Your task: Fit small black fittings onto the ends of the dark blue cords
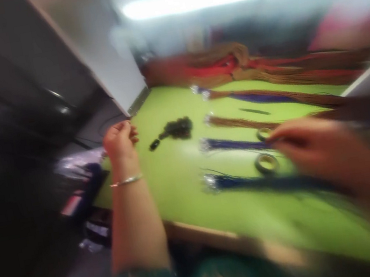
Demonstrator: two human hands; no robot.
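My left hand point(121, 142), with a bangle on its wrist, is raised over the table's left edge. Its fingers are pinched together, and whatever may be between them is too small to make out. Over on the right, my right hand point(304, 140) is blurred, its thumb and fingers closed on the bundle of blue wires point(232, 144). Whether it grips one wire or several I cannot tell. Two rolls of tape, one point(266, 163) in front and another point(264, 133) behind, lie beside these fingertips. A darker blue wire bundle point(249, 182) with clear connectors at its end runs nearer to me.
A pile of small black parts point(178, 129) lies on the green tabletop point(177, 177). Brown wire bundles point(235, 121) and red and brown wires point(208, 66) stretch across the back. A white panel point(103, 53) stands at the left; plastic bags point(78, 168) hang below it.
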